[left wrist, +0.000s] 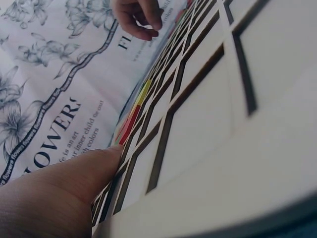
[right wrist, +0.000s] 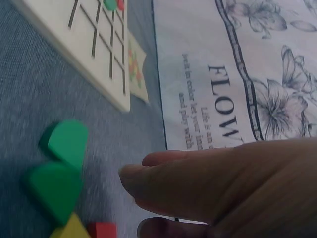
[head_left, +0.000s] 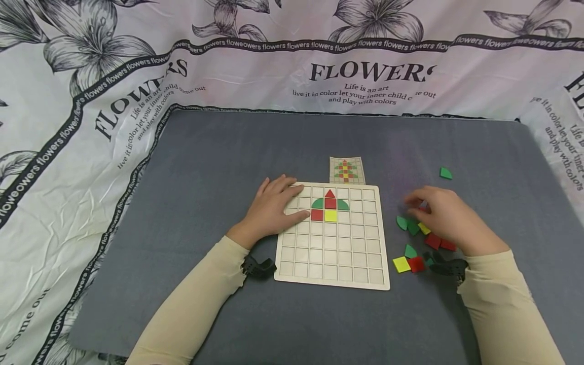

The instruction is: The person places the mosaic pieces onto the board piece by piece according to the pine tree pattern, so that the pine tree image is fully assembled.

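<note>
My left hand [head_left: 276,205] rests on the upper left part of a pale gridded board [head_left: 330,258], fingers spread, thumb tip beside a red square tile [head_left: 317,215]. On the grid also lie a red triangle tile [head_left: 330,193], a second red square, two green quarter-round tiles [head_left: 343,205] and a yellow square tile [head_left: 330,216]. My right hand [head_left: 440,215] hovers with bent fingers above loose tiles right of the board. Green tiles [right wrist: 67,141] and a red tile [right wrist: 103,230] lie below its fingertips in the right wrist view; no tile shows between them.
A small pattern card [head_left: 347,171] lies against the board's far edge. Nearer the front are a loose yellow tile [head_left: 401,264] and red tile [head_left: 416,264]; one green tile [head_left: 445,173] lies apart, farther back. Flower-printed cloth [head_left: 255,76] borders the grey tabletop [head_left: 205,167].
</note>
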Action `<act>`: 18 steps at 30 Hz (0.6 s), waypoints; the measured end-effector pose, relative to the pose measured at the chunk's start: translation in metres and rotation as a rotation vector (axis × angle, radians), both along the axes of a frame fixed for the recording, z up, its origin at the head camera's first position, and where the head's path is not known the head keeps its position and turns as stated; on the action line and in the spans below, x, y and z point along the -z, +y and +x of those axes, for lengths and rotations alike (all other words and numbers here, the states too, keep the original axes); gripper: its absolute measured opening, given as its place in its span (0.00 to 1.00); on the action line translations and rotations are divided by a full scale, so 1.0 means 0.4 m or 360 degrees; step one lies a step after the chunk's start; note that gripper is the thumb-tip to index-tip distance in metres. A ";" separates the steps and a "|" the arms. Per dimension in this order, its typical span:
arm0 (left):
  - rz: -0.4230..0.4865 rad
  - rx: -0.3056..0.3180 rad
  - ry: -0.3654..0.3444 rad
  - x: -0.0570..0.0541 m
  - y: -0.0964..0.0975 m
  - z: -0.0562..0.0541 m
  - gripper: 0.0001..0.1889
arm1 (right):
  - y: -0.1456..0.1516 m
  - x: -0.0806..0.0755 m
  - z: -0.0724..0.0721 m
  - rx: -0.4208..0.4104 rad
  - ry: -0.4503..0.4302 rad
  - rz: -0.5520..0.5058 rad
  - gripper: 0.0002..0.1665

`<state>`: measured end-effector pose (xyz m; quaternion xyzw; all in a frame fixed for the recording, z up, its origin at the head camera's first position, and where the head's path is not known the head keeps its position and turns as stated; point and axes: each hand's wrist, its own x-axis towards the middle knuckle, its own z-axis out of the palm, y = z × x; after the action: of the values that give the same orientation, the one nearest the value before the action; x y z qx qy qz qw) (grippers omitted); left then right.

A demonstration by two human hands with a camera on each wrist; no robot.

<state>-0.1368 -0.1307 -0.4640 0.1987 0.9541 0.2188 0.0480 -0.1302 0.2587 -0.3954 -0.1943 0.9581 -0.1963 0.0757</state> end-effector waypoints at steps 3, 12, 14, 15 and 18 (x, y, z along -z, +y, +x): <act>0.0008 -0.0004 -0.0006 0.000 0.000 0.001 0.39 | 0.018 0.004 0.000 -0.0008 0.0034 0.0018 0.13; 0.0002 -0.0012 -0.0011 0.002 -0.005 -0.001 0.39 | 0.059 0.011 0.000 0.0033 -0.0052 0.0126 0.18; -0.0002 -0.0012 -0.0008 0.002 -0.004 -0.002 0.39 | 0.063 0.014 -0.001 0.0037 -0.0077 0.0135 0.18; -0.0004 -0.0011 -0.0007 0.002 -0.004 -0.002 0.39 | 0.065 0.016 -0.002 0.0038 -0.0086 0.0140 0.18; -0.0008 -0.0015 -0.0007 0.002 -0.003 -0.003 0.39 | 0.069 0.020 -0.005 0.0038 -0.0095 0.0147 0.17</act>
<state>-0.1380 -0.1319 -0.4649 0.1936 0.9555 0.2172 0.0496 -0.1321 0.2861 -0.4032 -0.1733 0.9657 -0.1586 0.1108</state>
